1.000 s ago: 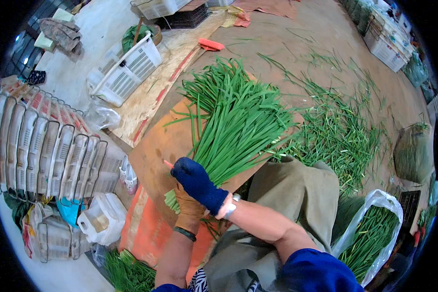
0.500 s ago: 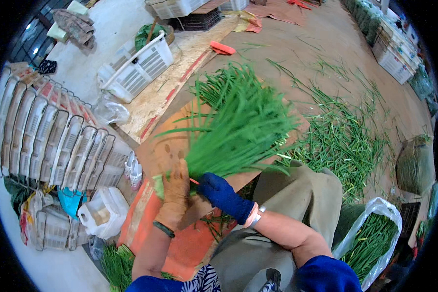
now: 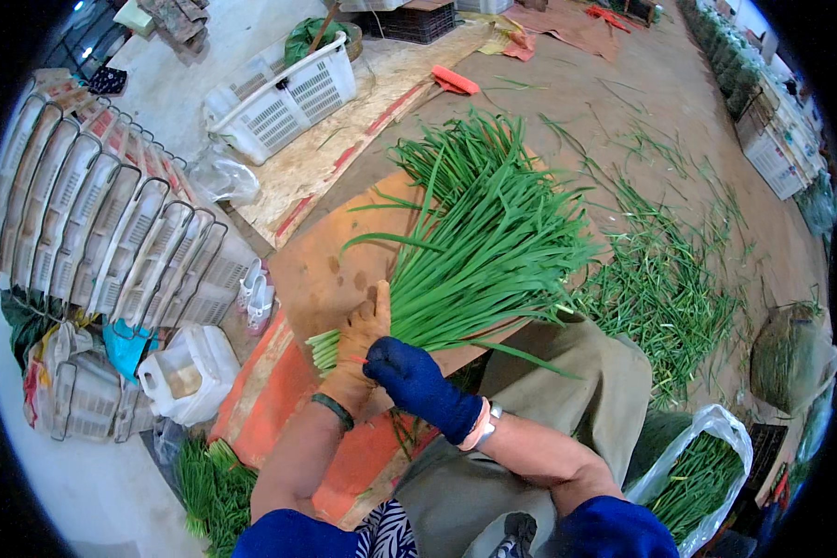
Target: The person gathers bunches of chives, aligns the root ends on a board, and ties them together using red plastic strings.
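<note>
The left hand, in a tan work glove, is clenched around the cut stem ends of a thick bundle of long green chive-like leaves, and the right hand, in a dark blue knitted glove, closes on the same neck just beside it — a thin red band shows between the two. The bundle lies on a worn orange board serving as the tabletop, stems tight and pale at the base, blades fanning out flat away from the person. At lower right a clear plastic bag holds more green leaves; farther left stand a white plastic jug and a row of stacked white crates, and a white slatted basket sits beyond.
</note>
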The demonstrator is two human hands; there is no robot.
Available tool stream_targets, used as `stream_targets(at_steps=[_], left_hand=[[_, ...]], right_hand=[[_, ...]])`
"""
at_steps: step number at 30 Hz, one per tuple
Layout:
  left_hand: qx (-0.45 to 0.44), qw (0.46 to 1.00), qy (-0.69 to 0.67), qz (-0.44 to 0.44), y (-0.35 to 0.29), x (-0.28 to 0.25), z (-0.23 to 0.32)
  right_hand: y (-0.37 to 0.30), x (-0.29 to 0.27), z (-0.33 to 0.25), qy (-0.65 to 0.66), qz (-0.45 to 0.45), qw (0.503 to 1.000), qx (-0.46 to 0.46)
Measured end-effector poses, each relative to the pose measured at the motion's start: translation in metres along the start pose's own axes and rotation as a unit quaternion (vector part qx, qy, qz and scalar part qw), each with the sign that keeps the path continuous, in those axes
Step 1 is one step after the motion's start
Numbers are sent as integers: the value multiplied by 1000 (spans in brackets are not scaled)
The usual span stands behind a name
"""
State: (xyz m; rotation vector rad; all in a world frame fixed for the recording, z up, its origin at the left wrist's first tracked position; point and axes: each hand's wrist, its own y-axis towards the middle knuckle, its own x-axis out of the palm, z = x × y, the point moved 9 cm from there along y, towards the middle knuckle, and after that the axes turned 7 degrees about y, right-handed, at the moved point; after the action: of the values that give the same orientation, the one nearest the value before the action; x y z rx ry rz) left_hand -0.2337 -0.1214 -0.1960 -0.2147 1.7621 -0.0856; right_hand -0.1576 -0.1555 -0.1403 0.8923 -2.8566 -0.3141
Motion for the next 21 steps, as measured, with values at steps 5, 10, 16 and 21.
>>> stream_targets(at_steps=[5, 10, 16, 21], left_hand=[[51, 986, -11, 157, -12, -16, 11], [107, 978, 39, 173, -34, -84, 4], [137, 962, 203, 120, -60, -200, -57], [170, 906, 351, 166, -96, -280, -97]], right_hand=[[6, 8, -13, -169, -142, 974, -46], [52, -45, -70, -529, -113, 819, -191], [44, -86, -97, -580, -225, 749, -226], [18, -187, -41, -511, -239, 825, -21]])
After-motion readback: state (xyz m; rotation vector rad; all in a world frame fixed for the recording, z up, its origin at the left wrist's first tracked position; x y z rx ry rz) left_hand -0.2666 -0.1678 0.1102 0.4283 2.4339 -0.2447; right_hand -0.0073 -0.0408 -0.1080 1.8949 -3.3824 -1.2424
